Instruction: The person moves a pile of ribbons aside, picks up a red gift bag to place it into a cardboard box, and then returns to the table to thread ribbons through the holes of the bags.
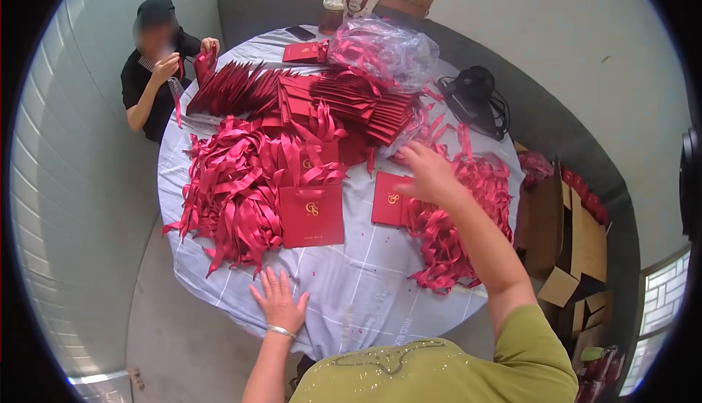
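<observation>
My left hand (280, 303) lies flat on the grey cloth of the round table (336, 286), fingers spread, holding nothing. Just above it are a red paper bag (312, 220) with gold print and a large heap of red ribbons (234, 183). My right hand (428, 172) is raised over the right side, fingers apart, with nothing visible in it. Below and left of it a smaller red bag (387, 202) lies by a second ribbon heap (446, 249). Stacked red bags (365, 103) fill the middle of the table.
Across the table at the left, a co-worker (153, 74) holds a red ribboned piece. Clear plastic (384, 48), a phone (300, 33), a jug (332, 12) and a black device (475, 96) stand or lie at the back. Cardboard boxes (585, 242) are on the right.
</observation>
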`<state>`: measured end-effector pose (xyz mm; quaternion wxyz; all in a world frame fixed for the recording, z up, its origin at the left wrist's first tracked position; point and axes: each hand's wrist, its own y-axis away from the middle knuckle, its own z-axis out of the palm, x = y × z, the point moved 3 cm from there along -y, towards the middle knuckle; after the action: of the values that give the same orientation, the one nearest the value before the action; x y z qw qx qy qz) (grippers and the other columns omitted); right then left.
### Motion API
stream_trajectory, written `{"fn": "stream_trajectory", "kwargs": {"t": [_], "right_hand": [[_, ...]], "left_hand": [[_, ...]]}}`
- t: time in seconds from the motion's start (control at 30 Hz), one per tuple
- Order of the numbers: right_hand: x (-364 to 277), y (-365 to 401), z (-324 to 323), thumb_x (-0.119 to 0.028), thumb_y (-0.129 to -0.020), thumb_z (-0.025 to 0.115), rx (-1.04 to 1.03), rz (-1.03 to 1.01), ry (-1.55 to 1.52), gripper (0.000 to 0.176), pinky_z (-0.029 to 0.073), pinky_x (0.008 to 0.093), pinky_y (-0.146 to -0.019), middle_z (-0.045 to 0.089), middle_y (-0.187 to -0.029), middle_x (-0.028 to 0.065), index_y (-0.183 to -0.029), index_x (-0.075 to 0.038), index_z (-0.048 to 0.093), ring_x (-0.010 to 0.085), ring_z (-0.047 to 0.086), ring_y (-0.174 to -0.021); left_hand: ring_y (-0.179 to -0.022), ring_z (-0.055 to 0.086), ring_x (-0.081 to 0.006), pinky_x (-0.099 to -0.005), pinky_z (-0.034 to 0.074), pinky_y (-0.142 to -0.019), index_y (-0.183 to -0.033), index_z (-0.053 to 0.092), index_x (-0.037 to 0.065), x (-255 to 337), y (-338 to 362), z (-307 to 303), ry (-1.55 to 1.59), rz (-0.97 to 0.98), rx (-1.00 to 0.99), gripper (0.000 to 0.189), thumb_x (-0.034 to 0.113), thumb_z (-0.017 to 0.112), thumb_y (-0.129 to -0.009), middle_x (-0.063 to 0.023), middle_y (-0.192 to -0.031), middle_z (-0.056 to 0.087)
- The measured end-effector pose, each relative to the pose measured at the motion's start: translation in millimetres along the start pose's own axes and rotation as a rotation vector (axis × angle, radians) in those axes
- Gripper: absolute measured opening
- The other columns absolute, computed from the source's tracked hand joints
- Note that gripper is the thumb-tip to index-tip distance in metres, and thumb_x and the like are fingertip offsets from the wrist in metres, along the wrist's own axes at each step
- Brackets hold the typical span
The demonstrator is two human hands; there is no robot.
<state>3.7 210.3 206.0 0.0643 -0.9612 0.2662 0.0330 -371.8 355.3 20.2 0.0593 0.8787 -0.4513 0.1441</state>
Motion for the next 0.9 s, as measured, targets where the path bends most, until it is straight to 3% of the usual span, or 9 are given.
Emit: {"fn": "stream_trajectory", "kwargs": {"t": [0.07,0.17,0.33,0.4,0.5,0.53,0.6,0.7,0.9], "right_hand": [[15.1,-46.7,46.7,-0.044,-0.064,0.085,0.165,-0.016,0.121,0.094,0.036,0.045,-0.111,0.037,-0.147,0.0252,-0.14,-0.006,0.044,0.0412,0.041,-0.134],[28.5,-100.8,72.6,-0.053,-0.059,0.086,0.078,0.119,0.203,0.111,0.022,0.0511,-0.118,0.022,-0.157,0.0243,-0.148,-0.009,0.036,0.0428,0.021,-0.145],[55.3,-152.9,73.1,-0.06,-0.049,0.088,-0.148,0.266,0.368,0.127,0.023,0.0585,-0.115,0.021,-0.158,0.0204,-0.152,-0.015,0.029,0.0448,0.018,-0.145],[76.1,-169.6,78.6,-0.055,-0.051,0.089,-0.222,0.235,0.266,0.118,0.04,0.0577,-0.105,0.034,-0.15,0.0197,-0.148,-0.016,0.034,0.0447,0.035,-0.135],[105.7,-187.4,85.2,-0.024,-0.073,0.074,-0.098,-0.063,0.19,0.047,0.051,0.048,-0.092,0.065,-0.112,0.02,-0.111,-0.001,0.059,0.0395,0.062,-0.106],[111.2,-196.0,94.9,-0.02,-0.075,0.071,-0.12,-0.073,0.215,0.039,0.051,0.0475,-0.089,0.065,-0.109,0.022,-0.108,-0.001,0.062,0.0388,0.062,-0.103],[95.8,-200.9,95.3,-0.012,-0.076,0.068,0.0,-0.289,0.121,0.046,0.05,0.049,-0.09,0.065,-0.115,0.0224,-0.122,-0.007,0.061,0.041,0.062,-0.106],[139.7,-219.7,136.0,-0.031,-0.083,0.068,0.06,-0.047,0.424,0.064,0.049,0.0549,-0.088,0.059,-0.118,0.0289,-0.138,-0.008,0.042,0.0486,0.058,-0.108],[190.6,-239.6,123.7,-0.021,-0.093,0.051,-0.119,-0.267,0.311,0.04,0.048,0.0513,-0.085,0.065,-0.114,0.024,-0.13,-0.005,0.054,0.045,0.06,-0.105]], "left_hand": [[-0.147,0.016,-0.042,-0.0655,0.002,-0.115,-0.145,0.037,-0.002,-1.8,1.5,-2.3,-0.047,0.031,0.009,0.086,0.047,0.067,-0.081,-0.0284,-0.155,0.025],[-0.146,0.019,-0.0414,-0.0655,0.005,-0.115,-0.143,0.04,-0.002,0.1,1.8,-6.0,-0.063,0.035,0.032,0.084,0.049,0.066,-0.081,-0.0275,-0.154,0.028],[-0.144,0.025,-0.0417,-0.0653,0.009,-0.116,-0.14,0.046,-0.001,-1.0,-0.5,-6.5,-0.049,0.027,0.046,0.082,0.052,0.066,-0.08,-0.0267,-0.151,0.033],[-0.143,0.026,-0.0419,-0.065,0.01,-0.115,-0.139,0.047,0.0,-0.6,-1.7,-11.8,-0.031,0.022,0.055,0.081,0.051,0.068,-0.079,-0.0272,-0.15,0.035],[-0.142,0.03,-0.0413,-0.0644,0.013,-0.115,-0.14,0.046,0.003,2.8,-3.5,-10.6,0.021,0.06,0.066,0.079,0.05,0.069,-0.08,-0.0258,-0.149,0.036],[-0.141,0.031,-0.0411,-0.0642,0.014,-0.114,-0.141,0.045,0.004,-3.4,-1.7,-15.9,0.041,0.044,0.072,0.079,0.049,0.069,-0.08,-0.025,-0.149,0.036],[-0.14,0.033,-0.038,-0.061,0.017,-0.115,-0.141,0.045,0.006,-11.4,-2.0,-28.1,0.027,0.035,0.104,0.076,0.051,0.065,-0.083,-0.0235,-0.146,0.041],[-0.147,0.024,-0.0328,-0.0593,0.009,-0.118,-0.146,0.041,0.007,-24.7,3.3,-23.0,-0.013,-0.016,0.045,0.082,0.06,0.057,-0.085,-0.0195,-0.155,0.032],[-0.149,0.018,-0.0319,-0.0588,0.004,-0.119,-0.145,0.043,0.007,-29.2,2.9,-27.4,0.085,-0.046,0.003,0.085,0.061,0.062,-0.081,-0.0193,-0.157,0.028]]}}
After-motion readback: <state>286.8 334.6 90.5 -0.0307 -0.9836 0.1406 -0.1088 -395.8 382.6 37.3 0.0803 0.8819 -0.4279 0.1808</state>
